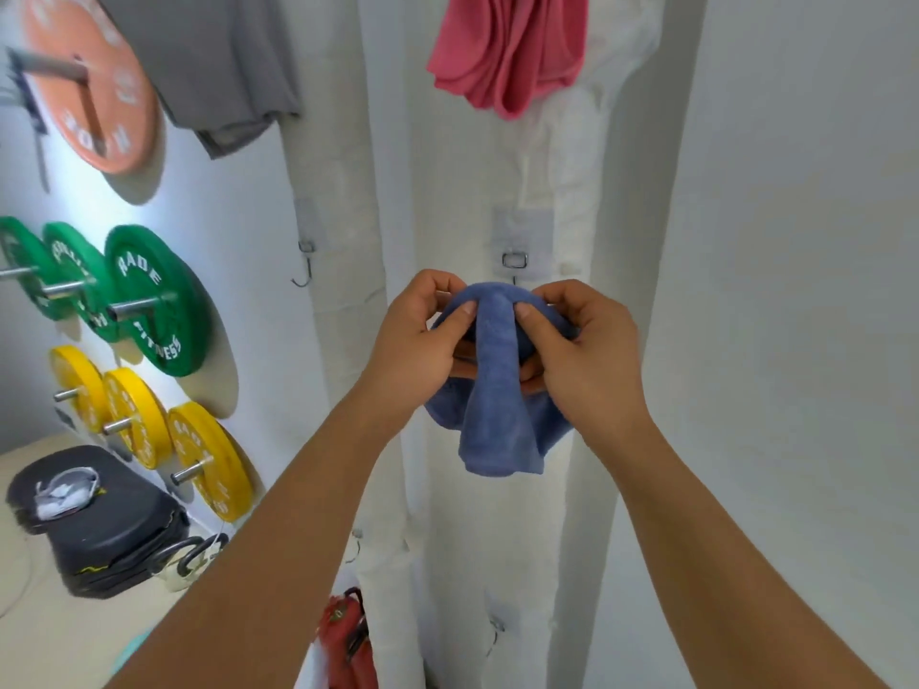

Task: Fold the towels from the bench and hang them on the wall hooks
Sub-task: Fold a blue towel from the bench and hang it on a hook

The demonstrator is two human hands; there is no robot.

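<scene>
Blue terry towel (497,390), bunched into a soft ridge, is pinched by left hand (417,340) and right hand (587,355) just below a square metal wall hook (514,261).

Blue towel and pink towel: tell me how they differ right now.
The blue towel is gripped by the left hand and right hand just below a wall hook; the pink towel hangs higher up on the wall, untouched. The blue towel is bunched between the thumbs; the pink one drapes in loose folds. Both are plain, single-coloured cloths on the same white column.
</scene>
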